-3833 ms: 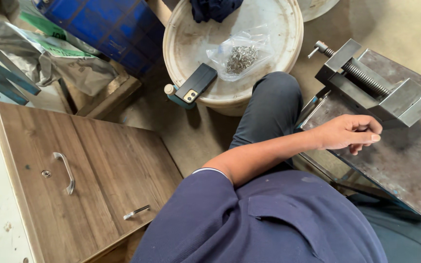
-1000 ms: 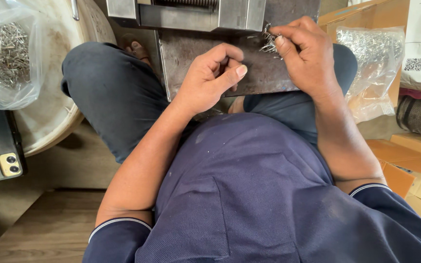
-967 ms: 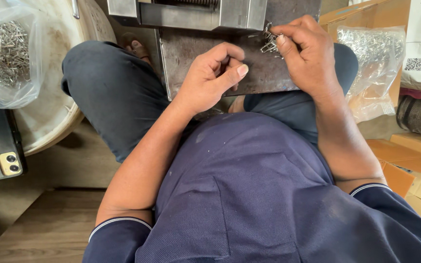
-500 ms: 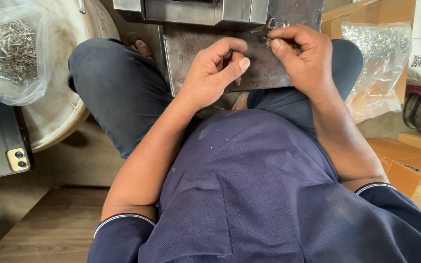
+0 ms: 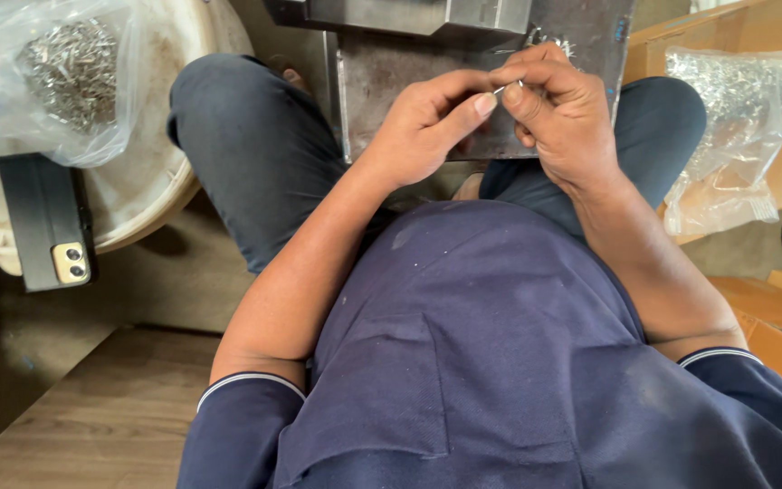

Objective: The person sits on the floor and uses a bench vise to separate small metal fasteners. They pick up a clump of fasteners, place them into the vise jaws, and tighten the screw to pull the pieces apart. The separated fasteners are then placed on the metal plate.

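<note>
I have little free room here: my hands work close over the metal plate (image 5: 382, 91) that lies across my lap, its near edge just past my knuckles and a grey metal block (image 5: 409, 14) sitting at its far edge. To the left the rim of a pale round tub (image 5: 169, 195) comes close to my knee; to the right a cardboard box (image 5: 681, 32) stands just beside my other knee.

My left hand (image 5: 427, 118) has its fingers curled in, thumb and forefinger pressed onto a thin metal pin (image 5: 502, 88). My right hand (image 5: 558, 113) meets it, thumb and forefinger pinching the same pin from the other side, the remaining fingers folded. A few more small metal pieces (image 5: 554, 41) show just above the right hand; I cannot tell whether it holds them or they lie on the plate.

The tub holds a clear plastic bag (image 5: 56, 72) of small metal parts, and a phone (image 5: 47, 222) in a black case rests on its rim. A second clear bag (image 5: 735, 118) of the same parts leans on the box.
</note>
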